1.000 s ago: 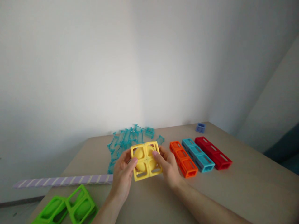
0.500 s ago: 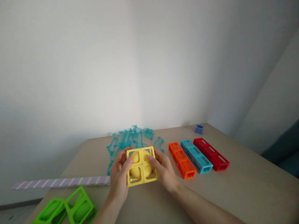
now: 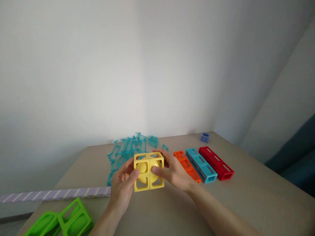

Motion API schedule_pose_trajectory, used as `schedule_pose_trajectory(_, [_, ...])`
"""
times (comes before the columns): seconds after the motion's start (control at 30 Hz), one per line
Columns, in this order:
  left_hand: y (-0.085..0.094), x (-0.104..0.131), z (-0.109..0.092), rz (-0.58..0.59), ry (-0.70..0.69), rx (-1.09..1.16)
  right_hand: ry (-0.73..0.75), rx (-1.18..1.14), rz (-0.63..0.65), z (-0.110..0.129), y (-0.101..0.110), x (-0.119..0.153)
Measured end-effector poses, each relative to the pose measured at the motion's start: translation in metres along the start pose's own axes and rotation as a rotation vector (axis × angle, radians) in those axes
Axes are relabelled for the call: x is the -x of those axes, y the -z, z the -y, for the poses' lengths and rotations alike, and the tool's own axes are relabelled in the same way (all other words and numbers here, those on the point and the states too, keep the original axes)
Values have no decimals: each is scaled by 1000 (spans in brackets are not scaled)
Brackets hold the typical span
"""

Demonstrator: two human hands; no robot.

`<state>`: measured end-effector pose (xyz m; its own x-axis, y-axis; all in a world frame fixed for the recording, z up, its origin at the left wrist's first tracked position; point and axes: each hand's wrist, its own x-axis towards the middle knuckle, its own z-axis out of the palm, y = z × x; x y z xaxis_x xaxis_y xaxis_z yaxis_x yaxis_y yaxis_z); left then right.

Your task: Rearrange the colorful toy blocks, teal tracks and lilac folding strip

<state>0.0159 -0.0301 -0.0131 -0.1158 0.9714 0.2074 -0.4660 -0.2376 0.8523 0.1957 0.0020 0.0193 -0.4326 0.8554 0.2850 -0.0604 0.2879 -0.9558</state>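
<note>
In the head view, my left hand [image 3: 122, 183] and right hand [image 3: 176, 173] pinch the yellow block [image 3: 149, 173] from opposite sides, thumbs [image 3: 133, 177] on its near face; that two-sided grip probably steadies it above the worktop [image 3: 157, 214], in front of the teal pieces [image 3: 133, 144].

- Left grip [image 3: 121, 185]: a bare human hand, its left thumb [image 3: 133, 178] slim and narrowing to a rounded tip
- Right grip [image 3: 176, 174]: likewise a bare hand, its right thumb [image 3: 160, 172] straight and slender, nail detail too small to read
- Left forearm [image 3: 107, 218]: bare as far as it shows, smooth in outline, only a short stretch in view
- Right forearm [image 3: 216, 214]: also bare, a longer stretch visible, plain-surfaced, widening steadily until the lower edge cuts it off
</note>
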Motion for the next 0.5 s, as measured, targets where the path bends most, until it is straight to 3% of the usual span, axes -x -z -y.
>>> schedule_pose_trajectory(0.1, [-2, 1, 2, 61, 3, -11, 8, 168, 83, 21, 34, -11])
schedule_pose_trajectory(0.2, [-2, 1, 4, 106, 53, 20, 61, 387, -31, 28, 85, -32])
schedule_pose_trajectory(0.37, [3, 0, 8, 122, 82, 62, 27, 654, -198, 4, 171, -73])
schedule_pose_trajectory(0.5, [5, 0, 11, 124, 95, 68, -96, 760, -209, -24, 201, -87])
